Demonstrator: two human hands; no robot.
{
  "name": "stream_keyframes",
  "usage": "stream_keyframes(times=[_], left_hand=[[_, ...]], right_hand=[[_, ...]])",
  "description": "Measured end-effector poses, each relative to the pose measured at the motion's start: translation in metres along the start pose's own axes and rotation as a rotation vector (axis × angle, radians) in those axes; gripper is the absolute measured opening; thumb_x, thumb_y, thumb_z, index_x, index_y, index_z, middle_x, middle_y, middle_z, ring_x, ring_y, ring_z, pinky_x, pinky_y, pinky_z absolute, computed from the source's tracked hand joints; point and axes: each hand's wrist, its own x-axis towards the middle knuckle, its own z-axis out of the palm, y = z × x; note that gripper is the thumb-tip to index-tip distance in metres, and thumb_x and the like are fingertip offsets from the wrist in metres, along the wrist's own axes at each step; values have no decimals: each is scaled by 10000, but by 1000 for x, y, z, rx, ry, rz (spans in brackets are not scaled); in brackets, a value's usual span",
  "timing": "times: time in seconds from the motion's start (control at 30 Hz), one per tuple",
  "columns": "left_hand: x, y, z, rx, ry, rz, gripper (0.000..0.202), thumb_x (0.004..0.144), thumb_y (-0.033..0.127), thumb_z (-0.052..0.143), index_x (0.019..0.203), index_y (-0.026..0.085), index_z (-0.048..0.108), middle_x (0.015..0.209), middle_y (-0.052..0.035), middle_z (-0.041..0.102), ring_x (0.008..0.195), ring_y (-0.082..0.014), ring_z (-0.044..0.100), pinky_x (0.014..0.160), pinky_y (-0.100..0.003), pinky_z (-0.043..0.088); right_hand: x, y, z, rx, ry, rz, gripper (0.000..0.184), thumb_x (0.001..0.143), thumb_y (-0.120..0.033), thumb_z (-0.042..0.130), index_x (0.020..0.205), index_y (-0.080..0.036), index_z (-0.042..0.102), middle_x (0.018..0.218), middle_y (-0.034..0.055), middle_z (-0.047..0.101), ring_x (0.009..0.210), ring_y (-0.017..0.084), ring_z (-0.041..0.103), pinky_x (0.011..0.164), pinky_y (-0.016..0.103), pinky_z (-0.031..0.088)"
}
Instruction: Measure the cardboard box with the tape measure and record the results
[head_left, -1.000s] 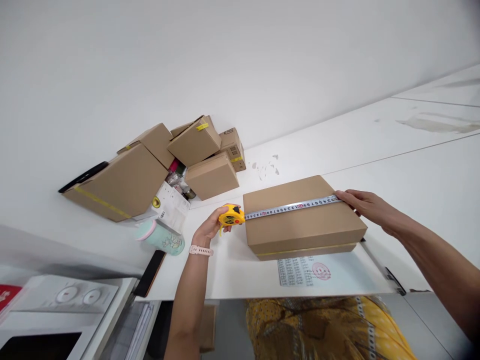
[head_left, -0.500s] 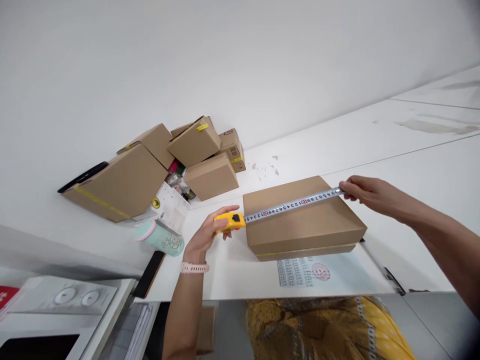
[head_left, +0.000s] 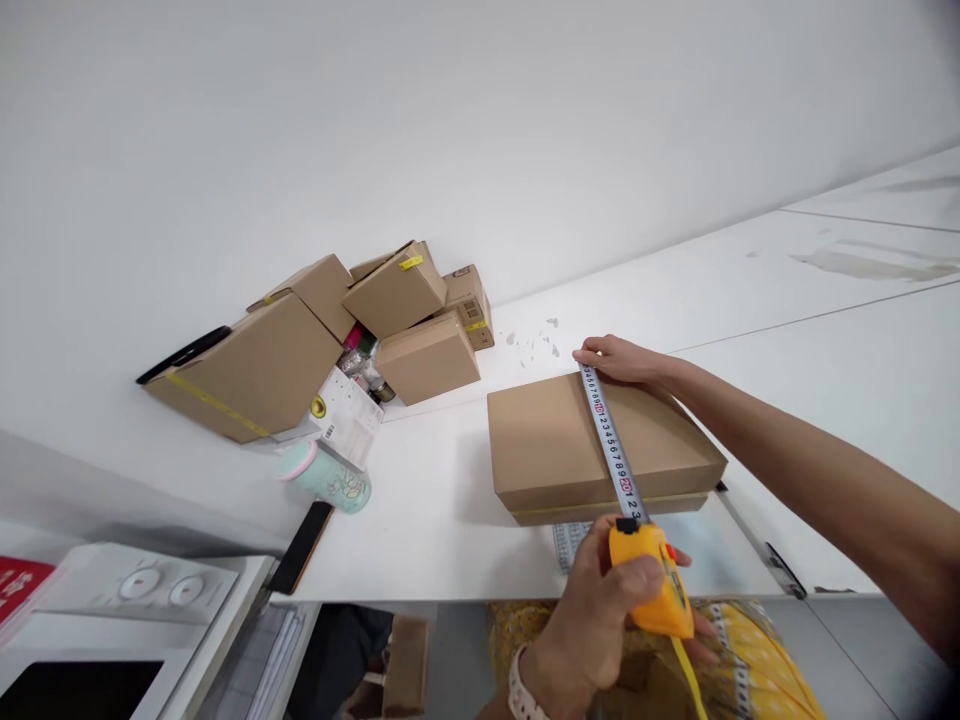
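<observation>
A closed brown cardboard box [head_left: 547, 435] lies on the white table. Across its top, from the far edge to the near edge, runs the metal blade of a tape measure [head_left: 651, 572] with a yellow case. My left hand [head_left: 600, 610], a pink watch band at its wrist, is closed around that case just in front of the box and above the table's front edge. At the box's far edge, my right hand [head_left: 616, 358] pinches the end of the blade. Partly under the box is a printed sheet [head_left: 574, 545], mostly covered.
Several cardboard boxes [head_left: 427, 360] are piled against the wall at the left. Near them stand a mint-green tumbler [head_left: 330, 478], a white carton with an avocado picture [head_left: 346, 418] and a black strip [head_left: 301, 548]. A white appliance with knobs [head_left: 139, 590] sits at lower left.
The tape measure has turned from lying along the box's length to lying across its width. My left hand moved right and nearer; my right hand moved left to the far edge.
</observation>
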Motion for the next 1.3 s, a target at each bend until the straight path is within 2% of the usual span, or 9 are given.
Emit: stream_keyframes(times=[0.37,0.63,0.7,0.8,0.9,1.0,1.07,1.2,1.3], left_hand=[[7,-40,18,-123,77,71,633,638,583,881,1022,227,525,1062,-60,653,507,-134,674,485,-291,583],[7,-25,25,-101,29,42,599,678,578,871,1016,234,516,1075,-56,630,573,-153,704,518,-300,596],[-2,-18,19,-80,20,33,614,670,578,876,1061,240,544,1114,-71,640,606,-168,715,539,-317,605],[-28,0,-3,45,56,125,739,601,569,927,1191,279,590,1257,-108,631,711,-207,740,597,-338,624],[-57,21,-36,270,327,399,898,581,610,938,1347,324,566,1299,-122,636,855,-271,741,700,-374,641],[-69,32,-68,428,615,474,820,671,616,886,1363,334,549,1378,-116,604,899,-280,731,747,-403,638],[-65,32,-83,424,684,435,744,712,624,851,1323,321,555,1378,-109,599,880,-261,730,753,-408,631],[-50,35,-93,356,630,406,764,698,652,848,1289,287,533,1138,-68,652,844,-256,731,719,-381,620],[-41,55,-91,371,572,452,805,664,637,874,1294,285,516,1244,-82,634,816,-238,728,679,-360,619]], right_hand=[[-3,6,6,-7,-61,0,374,897,-587,555,777,-244,642,878,43,746,830,235,647,736,355,440],[-3,2,8,70,-49,26,417,871,-619,623,725,-228,616,811,44,710,792,231,622,737,367,445],[-7,6,5,228,68,14,457,876,-669,615,768,-225,640,860,59,718,827,236,632,764,376,477],[-30,19,-3,568,478,28,502,909,-707,568,887,-218,678,989,93,724,919,238,657,848,393,530],[-81,40,-4,696,755,158,486,941,-671,559,922,-207,703,958,110,710,936,249,669,864,401,561],[-140,59,12,572,672,294,501,981,-669,486,949,-234,732,995,114,719,983,281,675,856,407,566],[-169,65,29,572,532,306,546,984,-716,410,1086,-292,736,1050,101,726,1025,301,679,869,417,573],[-183,58,46,467,411,188,552,976,-718,397,1363,-411,643,1207,71,688,1116,313,657,948,449,560],[-167,40,33,362,467,91,543,942,-692,496,1374,-397,644,1247,81,636,1149,307,631,971,441,554]])
